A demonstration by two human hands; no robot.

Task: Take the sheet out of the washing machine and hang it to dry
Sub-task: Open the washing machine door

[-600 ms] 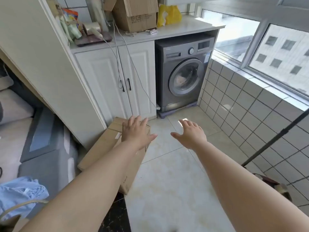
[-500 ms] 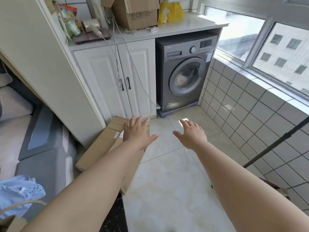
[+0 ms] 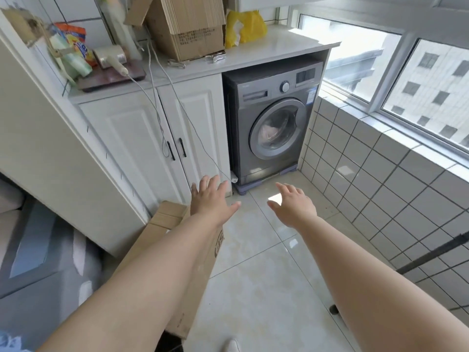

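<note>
Both hands, left [image 3: 212, 199] and right [image 3: 294, 207], spread, empty | washer [image 3: 274, 120] door [image 3: 279, 128] closed | sheet [image 3: 270, 132] probably inside | crouch, open door fully first.

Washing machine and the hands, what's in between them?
Only bare floor tiles between the hands and the washing machine, seen from the head camera.

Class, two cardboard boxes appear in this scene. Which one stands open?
The cardboard box on the countertop, left of the yellow bag: its flap is raised. The other, the long box on the floor under the left arm, looks closed.
</note>
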